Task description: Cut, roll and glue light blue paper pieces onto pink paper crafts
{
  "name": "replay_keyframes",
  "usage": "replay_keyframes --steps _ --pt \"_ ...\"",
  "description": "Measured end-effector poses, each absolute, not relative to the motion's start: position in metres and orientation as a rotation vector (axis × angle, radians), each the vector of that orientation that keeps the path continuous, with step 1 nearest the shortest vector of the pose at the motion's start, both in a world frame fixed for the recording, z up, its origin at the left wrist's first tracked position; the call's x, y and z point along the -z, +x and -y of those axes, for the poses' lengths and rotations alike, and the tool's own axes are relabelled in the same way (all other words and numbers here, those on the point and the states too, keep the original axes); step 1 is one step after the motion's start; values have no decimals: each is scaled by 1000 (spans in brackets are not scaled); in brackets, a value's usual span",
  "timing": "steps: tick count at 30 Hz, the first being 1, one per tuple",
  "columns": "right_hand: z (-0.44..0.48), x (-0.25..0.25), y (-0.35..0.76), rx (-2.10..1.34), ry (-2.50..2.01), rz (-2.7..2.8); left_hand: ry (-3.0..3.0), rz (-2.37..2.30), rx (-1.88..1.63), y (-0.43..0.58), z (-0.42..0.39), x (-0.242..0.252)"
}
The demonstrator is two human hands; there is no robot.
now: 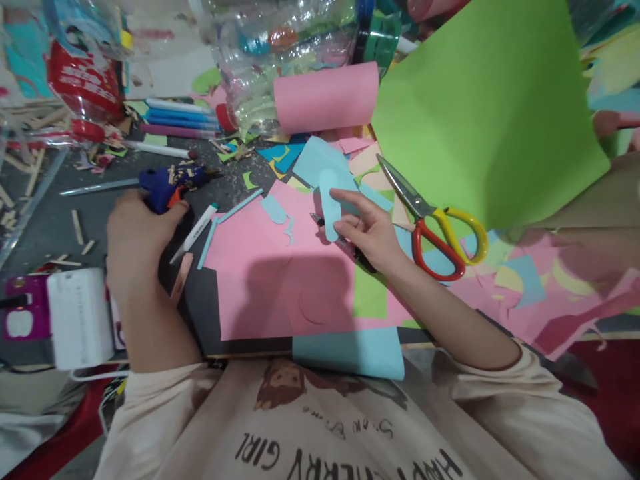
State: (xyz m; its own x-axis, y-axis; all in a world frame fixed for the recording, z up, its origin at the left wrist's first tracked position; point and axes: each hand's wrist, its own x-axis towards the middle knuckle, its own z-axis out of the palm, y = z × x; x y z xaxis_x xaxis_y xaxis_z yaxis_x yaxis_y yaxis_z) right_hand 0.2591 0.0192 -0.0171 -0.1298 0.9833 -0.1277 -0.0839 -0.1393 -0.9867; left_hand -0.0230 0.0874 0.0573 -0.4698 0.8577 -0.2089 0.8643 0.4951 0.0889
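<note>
My left hand (143,223) is wrapped round the handle of a dark blue hot glue gun (167,183) with an orange trigger. A glue stick (100,187) pokes out of its back end, and its nozzle points right. Between the thumb and fingers of my right hand (373,230) is a light blue paper strip (329,203) with rounded ends. Beneath that hand lies a dark pen (361,257), partly covered. Pink paper sheets (260,287) spread below, with a small light blue paper piece (274,209) on top. Red-and-yellow scissors (425,217) lie right of my right hand.
A large green sheet (480,113) covers the back right. Clear plastic bottles (295,40) and a pink paper roll (327,98) stand behind. Left are a white marker (195,233), a white box-shaped device (80,319) and wood bits. Paper scraps (525,280) crowd the right side.
</note>
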Motion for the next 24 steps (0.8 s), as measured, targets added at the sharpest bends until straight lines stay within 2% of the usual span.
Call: replay_keyframes --steps 5,10,18,24 --pt "-19 20 259 -1483 -1200 1121 1414 -2620 -73 -27 -95 -54" --pt "-25 24 259 -1243 -1211 1237 1476 -2663 -379 -31 -91 -58" --pt "-26 17 260 -1192 -1152 1356 1913 -1972 -954 5 -73 -46" --pt "-23 14 257 -1378 -1187 1270 1726 -1906 -913 29 -56 -27"
